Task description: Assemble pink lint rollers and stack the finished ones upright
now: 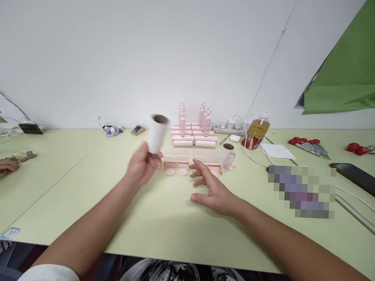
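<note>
My left hand [142, 166] is closed round the lower end of a white paper roll [157, 136] with a brown cardboard core, held tilted above the table and slightly blurred. My right hand [212, 190] hovers with fingers spread, holding nothing. Just beyond it lie pink open-sided roller holders [176, 165] with clear covers [177, 155]. Small pink round caps [170, 172] rest in front of these, partly hidden by my right fingers. A second roll [228, 147] stands on end to the right, beside a clear pink handle piece [229, 160].
Pink rollers [205, 144] are stacked by the wall with several clear pink handles [182, 125] upright on them. Rightward are a power strip [227, 130], a drink bottle [256, 133], cables, red-handled scissors [308, 146] and a phone [358, 179]. Another person's hand [3, 165] is at far left.
</note>
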### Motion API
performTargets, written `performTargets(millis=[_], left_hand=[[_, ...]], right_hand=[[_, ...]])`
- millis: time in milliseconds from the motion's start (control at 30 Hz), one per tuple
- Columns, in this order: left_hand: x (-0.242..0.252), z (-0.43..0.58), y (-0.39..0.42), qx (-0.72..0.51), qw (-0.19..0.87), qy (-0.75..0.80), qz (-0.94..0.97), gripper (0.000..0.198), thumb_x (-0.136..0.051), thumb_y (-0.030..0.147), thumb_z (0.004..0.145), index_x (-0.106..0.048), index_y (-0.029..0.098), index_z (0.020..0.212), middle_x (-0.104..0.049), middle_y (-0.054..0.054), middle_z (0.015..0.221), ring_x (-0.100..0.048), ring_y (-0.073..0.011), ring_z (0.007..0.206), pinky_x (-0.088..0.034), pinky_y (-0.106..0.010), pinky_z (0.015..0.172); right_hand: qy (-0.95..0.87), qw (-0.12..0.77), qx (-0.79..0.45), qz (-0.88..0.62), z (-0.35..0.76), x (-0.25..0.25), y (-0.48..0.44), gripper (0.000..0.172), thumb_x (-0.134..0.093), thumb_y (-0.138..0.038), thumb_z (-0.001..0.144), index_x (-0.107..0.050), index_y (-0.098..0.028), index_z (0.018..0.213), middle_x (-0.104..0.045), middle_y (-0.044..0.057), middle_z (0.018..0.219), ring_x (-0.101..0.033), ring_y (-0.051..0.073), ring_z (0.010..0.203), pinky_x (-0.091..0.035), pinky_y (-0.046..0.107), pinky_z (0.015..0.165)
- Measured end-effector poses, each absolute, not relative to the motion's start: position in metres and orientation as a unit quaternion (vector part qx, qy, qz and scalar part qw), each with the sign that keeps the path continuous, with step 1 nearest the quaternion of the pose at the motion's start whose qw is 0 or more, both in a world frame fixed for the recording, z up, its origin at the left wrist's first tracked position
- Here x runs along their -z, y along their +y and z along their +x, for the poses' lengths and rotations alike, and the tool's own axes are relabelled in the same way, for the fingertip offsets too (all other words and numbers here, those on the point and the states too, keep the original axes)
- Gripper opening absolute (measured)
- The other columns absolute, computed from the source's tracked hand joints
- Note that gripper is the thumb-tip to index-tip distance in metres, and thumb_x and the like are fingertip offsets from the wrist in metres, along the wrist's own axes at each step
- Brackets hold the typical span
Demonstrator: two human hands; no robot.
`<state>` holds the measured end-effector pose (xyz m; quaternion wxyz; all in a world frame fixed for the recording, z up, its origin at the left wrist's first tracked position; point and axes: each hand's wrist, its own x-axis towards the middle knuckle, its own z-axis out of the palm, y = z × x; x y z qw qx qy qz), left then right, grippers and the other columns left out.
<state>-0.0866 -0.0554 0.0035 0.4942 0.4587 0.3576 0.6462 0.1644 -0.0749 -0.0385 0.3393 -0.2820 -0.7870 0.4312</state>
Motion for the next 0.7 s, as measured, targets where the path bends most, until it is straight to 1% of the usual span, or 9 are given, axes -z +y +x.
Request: performTargets(millis=[33,100,167,233,333,433,567,633,700], left_hand=[[0.004,-0.071,-0.065,-0.581,0.519,0.363,0.511,0.043,-0.054,0.062,0.083,-0.053,0.019,0.080,-0.063,-0.002,0.065,-0.055,-0.0105,0.046,-0.044,-0.022,0.043],[0.018,-0.047,-0.080,-0.437,0.526,0.375,0.626,0.043,-0.059,0.061,0.080,-0.050,0.019,0.075,-0.064,-0.003,0.069,-0.059,-0.0138,0.052,-0.045,-0.024,0.045],[0.026,-0.038,-0.086,-0.378,0.395,0.421,0.724,0.038,-0.053,0.055,0.086,-0.053,0.019,0.076,-0.064,-0.004,0.072,-0.060,-0.0150,0.060,-0.046,-0.026,0.053],[0.028,-0.041,-0.083,-0.325,0.231,0.492,0.774,0.031,-0.047,0.046,0.091,-0.058,0.020,0.081,-0.065,-0.005,0.076,-0.061,-0.0178,0.069,-0.046,-0.029,0.061],[0.028,-0.056,-0.068,-0.209,0.083,0.602,0.766,0.020,-0.048,0.034,0.089,-0.062,0.020,0.091,-0.068,-0.009,0.087,-0.064,-0.0237,0.078,-0.044,-0.033,0.064],[0.032,-0.066,-0.057,-0.103,0.067,0.650,0.750,0.017,-0.049,0.030,0.087,-0.062,0.019,0.085,-0.068,-0.012,0.087,-0.065,-0.0274,0.078,-0.043,-0.035,0.062],[0.033,-0.065,-0.058,-0.091,0.089,0.629,0.767,0.023,-0.045,0.025,0.087,-0.061,0.020,0.071,-0.065,-0.011,0.084,-0.064,-0.0263,0.074,-0.045,-0.037,0.063],[0.028,-0.063,-0.063,-0.151,0.093,0.580,0.795,0.019,-0.046,0.024,0.087,-0.061,0.020,0.075,-0.064,-0.011,0.096,-0.063,-0.0255,0.085,-0.048,-0.038,0.072],[0.021,-0.063,-0.068,-0.225,0.098,0.516,0.821,0.016,-0.045,0.024,0.089,-0.058,0.020,0.082,-0.059,-0.012,0.114,-0.059,-0.0260,0.105,-0.047,-0.040,0.087]], right_hand=[[-0.775,0.371,-0.438,-0.264,0.164,0.037,-0.077,0.090,-0.068,-0.045,0.079,-0.014,-0.032,0.150,-0.036,0.013,0.145,-0.045,0.027,0.123,-0.045,0.044,0.095],[-0.747,0.421,-0.446,-0.258,0.163,0.034,-0.080,0.073,-0.066,-0.047,0.080,-0.030,-0.028,0.141,-0.047,0.013,0.136,-0.050,0.027,0.117,-0.045,0.044,0.094],[-0.725,0.450,-0.435,-0.288,0.164,0.029,-0.082,0.048,-0.064,-0.046,0.081,-0.047,-0.024,0.121,-0.058,0.011,0.115,-0.056,0.026,0.101,-0.047,0.041,0.085],[-0.710,0.465,-0.411,-0.332,0.165,0.025,-0.081,0.035,-0.063,-0.043,0.079,-0.052,-0.022,0.103,-0.059,0.008,0.097,-0.057,0.023,0.086,-0.048,0.037,0.076],[-0.708,0.453,-0.382,-0.385,0.167,0.024,-0.077,0.029,-0.062,-0.038,0.074,-0.050,-0.021,0.095,-0.056,0.005,0.085,-0.053,0.021,0.077,-0.045,0.034,0.068],[-0.735,0.404,-0.358,-0.410,0.167,0.027,-0.073,0.028,-0.062,-0.033,0.073,-0.052,-0.022,0.097,-0.055,0.002,0.083,-0.051,0.020,0.075,-0.042,0.031,0.066],[-0.769,0.342,-0.377,-0.388,0.164,0.030,-0.071,0.034,-0.063,-0.032,0.074,-0.055,-0.021,0.105,-0.058,0.003,0.089,-0.050,0.019,0.077,-0.040,0.029,0.067],[-0.773,0.332,-0.392,-0.371,0.162,0.030,-0.071,0.036,-0.062,-0.031,0.075,-0.055,-0.021,0.109,-0.059,0.003,0.092,-0.051,0.019,0.078,-0.040,0.028,0.068],[-0.778,0.335,-0.391,-0.361,0.162,0.030,-0.070,0.038,-0.062,-0.029,0.075,-0.055,-0.021,0.111,-0.059,0.003,0.096,-0.052,0.019,0.081,-0.040,0.029,0.070]])
